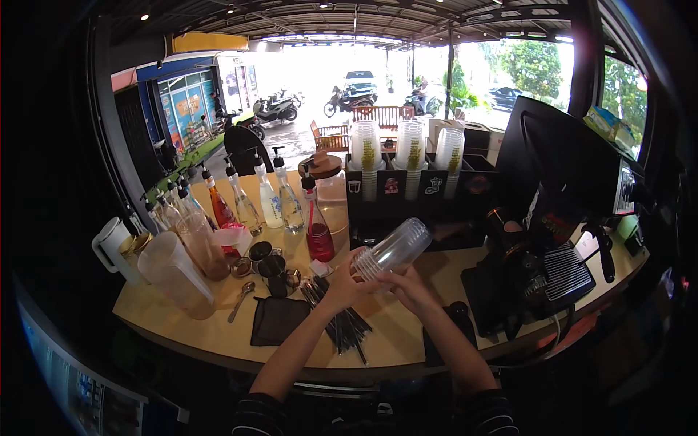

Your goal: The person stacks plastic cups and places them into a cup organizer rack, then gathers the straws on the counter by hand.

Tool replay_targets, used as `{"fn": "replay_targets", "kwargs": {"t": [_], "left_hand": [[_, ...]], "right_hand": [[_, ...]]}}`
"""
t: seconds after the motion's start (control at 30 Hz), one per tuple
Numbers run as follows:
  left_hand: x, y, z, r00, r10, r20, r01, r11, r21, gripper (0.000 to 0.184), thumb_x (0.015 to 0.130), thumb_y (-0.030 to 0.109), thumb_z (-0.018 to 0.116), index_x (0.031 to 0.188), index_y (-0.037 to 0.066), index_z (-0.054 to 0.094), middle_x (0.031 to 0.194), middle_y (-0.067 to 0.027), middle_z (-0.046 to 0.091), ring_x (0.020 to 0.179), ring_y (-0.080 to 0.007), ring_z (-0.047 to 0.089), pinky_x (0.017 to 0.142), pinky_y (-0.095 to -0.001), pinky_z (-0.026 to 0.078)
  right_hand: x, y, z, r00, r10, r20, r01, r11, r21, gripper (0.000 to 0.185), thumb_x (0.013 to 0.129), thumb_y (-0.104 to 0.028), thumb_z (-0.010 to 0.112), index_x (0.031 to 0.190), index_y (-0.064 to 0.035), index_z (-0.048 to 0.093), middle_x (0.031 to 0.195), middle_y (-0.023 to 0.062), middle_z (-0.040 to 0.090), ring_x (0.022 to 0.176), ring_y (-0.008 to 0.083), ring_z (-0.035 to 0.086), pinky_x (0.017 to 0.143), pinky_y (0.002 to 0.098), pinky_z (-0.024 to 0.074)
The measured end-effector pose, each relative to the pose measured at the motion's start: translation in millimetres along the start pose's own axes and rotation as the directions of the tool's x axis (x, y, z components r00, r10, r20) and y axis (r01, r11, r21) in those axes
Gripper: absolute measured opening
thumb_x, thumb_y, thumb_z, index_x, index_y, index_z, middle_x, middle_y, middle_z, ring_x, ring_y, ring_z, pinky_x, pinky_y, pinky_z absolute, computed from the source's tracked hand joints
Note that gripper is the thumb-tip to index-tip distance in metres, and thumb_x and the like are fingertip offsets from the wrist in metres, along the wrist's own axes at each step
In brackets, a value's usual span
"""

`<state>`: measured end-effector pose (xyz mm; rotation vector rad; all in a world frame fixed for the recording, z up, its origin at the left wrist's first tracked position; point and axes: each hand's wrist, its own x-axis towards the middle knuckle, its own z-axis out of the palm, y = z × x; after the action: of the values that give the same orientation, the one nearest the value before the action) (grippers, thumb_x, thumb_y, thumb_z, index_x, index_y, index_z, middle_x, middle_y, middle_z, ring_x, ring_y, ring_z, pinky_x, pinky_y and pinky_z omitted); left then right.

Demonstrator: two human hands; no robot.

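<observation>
Tilted in front of me is a stack of clear plastic cups (396, 247), its far end pointing up and right. My left hand (347, 282) wraps around the near end of the stack. From the right, my right hand (404, 283) grips the same end, its fingers against the cup rims. Below my left forearm lies a bundle of black straws (345, 327) on the wooden counter (400, 338). A pump bottle of red syrup (318, 236) stands just left of the cups. Behind them, a black cup holder (414, 211) carries several upright stacks of printed cups (409, 149).
Several pump bottles (243, 203) line the left side, with plastic pitchers (174, 272) in front. Metal jiggers (273, 276), a spoon (241, 301) and a dark folded cloth (280, 321) lie nearer. A black coffee machine (538, 240) occupies the right. A wooden-lidded glass jar (331, 192) stands behind.
</observation>
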<state>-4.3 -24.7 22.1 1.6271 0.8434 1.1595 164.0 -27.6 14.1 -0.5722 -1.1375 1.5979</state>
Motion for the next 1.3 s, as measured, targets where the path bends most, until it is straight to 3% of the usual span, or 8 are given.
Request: {"fn": "replay_targets", "kwargs": {"t": [0.13,0.37,0.43,0.53,0.73,0.93,1.17,1.3], "left_hand": [[-3.3,8.4,5.1,0.996,0.082,-0.023,-0.076,0.976,0.206,0.083,0.061,0.021,0.083,0.127,0.0,0.036,0.118,-0.0109,0.048,0.108,-0.02,0.053,0.091,-0.0341,0.046],[-7.1,-2.4,2.9,0.995,0.09,-0.04,-0.082,0.98,0.182,0.088,0.058,0.032,0.084,0.125,-0.004,0.039,0.109,-0.0146,0.056,0.101,-0.0202,0.057,0.086,-0.0324,0.047],[-11.7,-7.0,-0.1,0.995,0.083,-0.058,-0.061,0.949,0.31,0.087,0.058,0.034,0.084,0.124,-0.003,0.039,0.109,-0.0146,0.055,0.101,-0.0208,0.057,0.085,-0.0326,0.048],[-15.5,-9.7,0.2,0.996,0.043,-0.082,-0.03,0.989,0.148,0.088,0.058,0.037,0.083,0.123,-0.001,0.038,0.111,-0.0153,0.053,0.1,-0.0218,0.057,0.085,-0.0328,0.048],[9.2,-66.4,-1.3,0.982,0.124,-0.14,-0.056,0.909,0.412,0.085,0.053,0.035,0.086,0.116,0.002,0.038,0.109,-0.0144,0.054,0.098,-0.0236,0.057,0.084,-0.0336,0.047],[13.9,-63.2,3.3,0.99,0.074,-0.118,-0.02,0.913,0.407,0.084,0.051,0.038,0.085,0.113,0.003,0.039,0.104,-0.0161,0.056,0.1,-0.0276,0.056,0.085,-0.0371,0.046],[20.6,-68.3,5.7,0.98,0.155,-0.122,-0.026,0.715,0.699,0.084,0.052,0.043,0.082,0.113,0.003,0.039,0.103,-0.0163,0.057,0.096,-0.0313,0.058,0.089,-0.041,0.04],[19.3,-75.2,-0.4,0.988,0.137,-0.074,-0.013,0.549,0.836,0.087,0.054,0.047,0.079,0.117,0.003,0.039,0.105,-0.0143,0.058,0.101,-0.0312,0.056,0.093,-0.0403,0.036]], "right_hand": [[-3.2,-0.4,3.0,0.994,-0.054,-0.094,0.056,0.998,0.021,0.055,0.073,-0.002,0.07,0.119,-0.0009,0.039,0.107,0.0107,0.055,0.098,0.0168,0.057,0.079,0.0306,0.0499],[3.6,15.2,-12.0,0.96,-0.154,-0.234,0.14,0.987,-0.074,0.07,0.072,-0.002,0.07,0.126,-0.0043,0.026,0.115,0.0136,0.048,0.105,0.0229,0.052,0.088,0.0351,0.0452],[0.5,-7.8,-15.0,0.953,-0.17,-0.252,0.176,0.984,0.0,0.072,0.072,-0.003,0.071,0.127,-0.0064,0.024,0.115,0.0137,0.048,0.105,0.0231,0.052,0.089,0.0355,0.0441],[5.1,-24.3,-34.9,0.943,-0.18,-0.279,0.2,0.979,0.042,0.077,0.069,-0.005,0.074,0.127,-0.0109,0.023,0.116,0.0145,0.046,0.105,0.0222,0.05,0.091,0.0367,0.0424],[9.6,-48.0,-33.5,0.823,-0.525,-0.215,0.313,0.737,-0.6,0.093,0.055,-0.013,0.085,0.128,-0.0063,0.026,0.122,0.0148,0.042,0.108,0.023,0.044,0.088,0.0369,0.0419],[-2.4,-58.7,-21.0,0.874,-0.472,-0.117,0.286,0.694,-0.661,0.093,0.053,-0.018,0.086,0.125,-0.0021,0.03,0.116,0.0128,0.042,0.107,0.0225,0.045,0.086,0.0362,0.0426],[-15.8,-69.0,7.8,0.683,-0.675,0.279,0.406,0.033,-0.913,0.089,0.054,-0.011,0.081,0.127,-0.0029,0.031,0.123,0.0182,0.037,0.117,0.0322,0.039,0.098,0.0396,0.035],[-17.8,-66.3,16.7,0.675,-0.665,0.319,0.435,0.01,-0.9,0.087,0.054,-0.009,0.077,0.128,-0.0048,0.031,0.127,0.0187,0.033,0.118,0.0354,0.036,0.098,0.0407,0.0349]]}}
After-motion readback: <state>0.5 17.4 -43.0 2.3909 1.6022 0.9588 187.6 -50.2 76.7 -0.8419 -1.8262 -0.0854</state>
